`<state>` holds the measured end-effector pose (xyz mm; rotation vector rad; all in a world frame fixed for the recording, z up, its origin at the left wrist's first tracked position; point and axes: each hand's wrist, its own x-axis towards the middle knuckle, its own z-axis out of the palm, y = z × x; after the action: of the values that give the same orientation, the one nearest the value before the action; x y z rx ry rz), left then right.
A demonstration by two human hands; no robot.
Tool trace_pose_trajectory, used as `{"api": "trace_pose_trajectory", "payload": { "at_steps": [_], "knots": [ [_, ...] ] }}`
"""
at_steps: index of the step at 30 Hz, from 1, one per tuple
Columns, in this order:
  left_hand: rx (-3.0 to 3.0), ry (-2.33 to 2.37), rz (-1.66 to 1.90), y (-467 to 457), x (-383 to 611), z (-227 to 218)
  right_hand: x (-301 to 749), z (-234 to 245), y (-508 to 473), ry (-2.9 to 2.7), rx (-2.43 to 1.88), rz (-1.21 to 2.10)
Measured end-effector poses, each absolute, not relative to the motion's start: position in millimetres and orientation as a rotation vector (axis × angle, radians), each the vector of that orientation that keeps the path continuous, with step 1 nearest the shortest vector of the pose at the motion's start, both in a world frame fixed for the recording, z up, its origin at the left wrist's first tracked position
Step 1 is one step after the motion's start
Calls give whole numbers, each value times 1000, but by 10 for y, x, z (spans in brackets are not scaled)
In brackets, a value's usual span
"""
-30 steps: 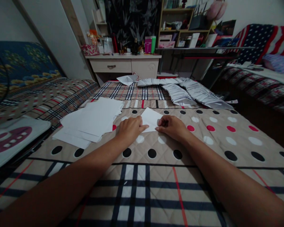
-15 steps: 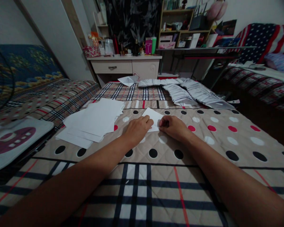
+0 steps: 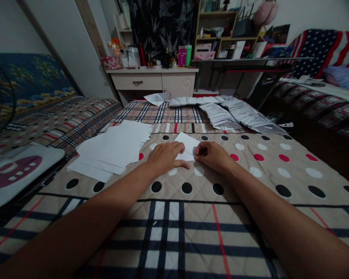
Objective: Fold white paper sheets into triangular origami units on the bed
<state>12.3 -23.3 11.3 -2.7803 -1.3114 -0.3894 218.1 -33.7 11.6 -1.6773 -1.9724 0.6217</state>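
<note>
A small folded sheet of white paper (image 3: 188,144) lies on the bed between my hands. My left hand (image 3: 166,155) rests at its left side, thumb spread away from the fingers, palm down. The fingers of my right hand (image 3: 211,155) pinch the paper's right corner. To the left is a loose stack of white paper sheets (image 3: 116,143). Farther back, rows of folded white papers (image 3: 244,114) stand packed together, with a single folded paper (image 3: 157,99) beside them.
The patterned bedspread (image 3: 250,190) covers the bed under everything. At the left edge sits a white and purple flat object (image 3: 20,170). Beyond the bed stand a white dresser (image 3: 148,81) with bottles and a shelf unit (image 3: 218,38). Another bed (image 3: 317,100) is at right.
My left thumb has spread away from the fingers, and the left hand has opened. My right hand stays at the paper's right corner. The view has shifted slightly.
</note>
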Motion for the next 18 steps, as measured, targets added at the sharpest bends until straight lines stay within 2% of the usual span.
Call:
{"api": "trace_pose_trajectory", "payload": {
  "at_steps": [7, 13, 15, 18],
  "knots": [
    [-2643, -823, -466, -312, 174, 184, 2203, 97, -317, -1950, -1642, 663],
    [-2621, -808, -443, -309, 125, 134, 2234, 38, -327, -1868, -1610, 641],
    [-2656, -880, -594, -246, 56, 101, 2238, 8, -321, -1807, -1528, 619],
    [-2676, -1109, -1038, -132, -47, 55, 2228, -14, -311, -1783, -1272, 511]
  ]
}}
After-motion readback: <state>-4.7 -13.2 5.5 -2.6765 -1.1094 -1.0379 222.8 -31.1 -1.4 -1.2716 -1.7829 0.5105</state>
